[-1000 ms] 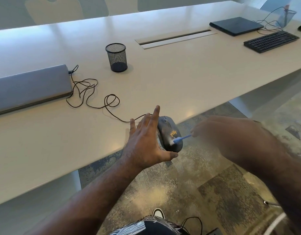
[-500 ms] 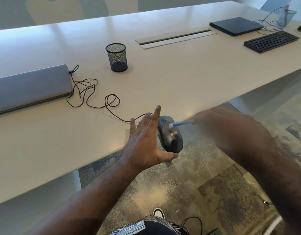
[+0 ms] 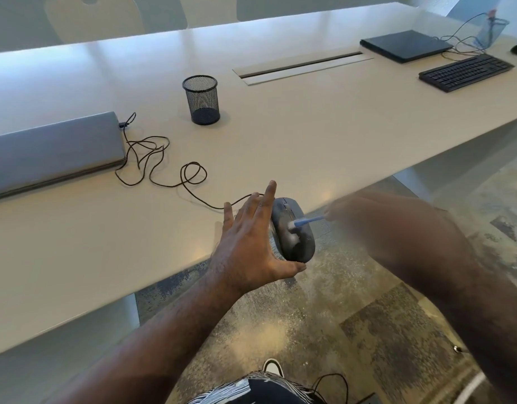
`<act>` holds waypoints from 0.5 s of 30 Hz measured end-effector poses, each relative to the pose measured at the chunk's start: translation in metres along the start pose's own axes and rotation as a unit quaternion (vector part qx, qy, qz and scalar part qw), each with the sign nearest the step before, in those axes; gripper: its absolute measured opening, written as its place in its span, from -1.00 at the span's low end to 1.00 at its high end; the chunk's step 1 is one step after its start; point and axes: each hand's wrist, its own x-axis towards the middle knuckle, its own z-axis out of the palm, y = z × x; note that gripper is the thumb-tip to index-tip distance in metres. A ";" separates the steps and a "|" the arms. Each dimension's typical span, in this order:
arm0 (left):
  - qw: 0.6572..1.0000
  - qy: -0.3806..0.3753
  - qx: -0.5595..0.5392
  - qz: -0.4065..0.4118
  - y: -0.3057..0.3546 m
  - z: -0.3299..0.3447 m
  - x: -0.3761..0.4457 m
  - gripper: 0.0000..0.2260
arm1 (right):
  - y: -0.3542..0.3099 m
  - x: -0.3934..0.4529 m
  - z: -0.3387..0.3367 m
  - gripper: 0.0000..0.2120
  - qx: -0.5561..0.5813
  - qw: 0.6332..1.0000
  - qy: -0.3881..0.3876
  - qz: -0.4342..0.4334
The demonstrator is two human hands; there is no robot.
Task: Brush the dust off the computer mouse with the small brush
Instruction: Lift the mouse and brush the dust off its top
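Observation:
A dark grey wired computer mouse (image 3: 301, 243) is held tilted past the table's near edge, over the floor. My left hand (image 3: 251, 243) grips it from the left, thumb under its rear and fingers stretched along its side. My right hand (image 3: 368, 223), blurred by motion, pinches a small blue brush (image 3: 308, 220). The brush's pale bristles press on the middle of the mouse's back, where a whitish smear of dust shows. The mouse's black cable (image 3: 175, 176) runs in loops over the table to the left.
The long white table (image 3: 309, 135) bears a closed grey laptop (image 3: 50, 153) at the left, a black mesh pen cup (image 3: 203, 100), a cable slot (image 3: 302, 65), a dark laptop (image 3: 405, 45) and a black keyboard (image 3: 465, 72) at the far right. Patterned carpet lies below.
The brush went from the mouse's rear up to its front and is now back on the middle. The orange dust patch seen earlier no longer shows. My left hand has stayed put.

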 end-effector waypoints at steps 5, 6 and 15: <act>1.000 0.003 0.003 -0.003 -0.003 -0.002 -0.001 0.22 | 0.006 -0.001 -0.003 -0.75 0.027 0.999 -0.020 0.013; 1.000 0.002 0.001 -0.006 -0.004 -0.002 -0.001 0.22 | 0.008 -0.001 -0.004 -0.76 0.031 0.999 -0.010 0.013; 0.999 0.020 -0.014 -0.021 -0.006 -0.004 0.003 0.23 | 0.003 -0.002 0.003 -0.74 0.030 0.999 -0.024 -0.018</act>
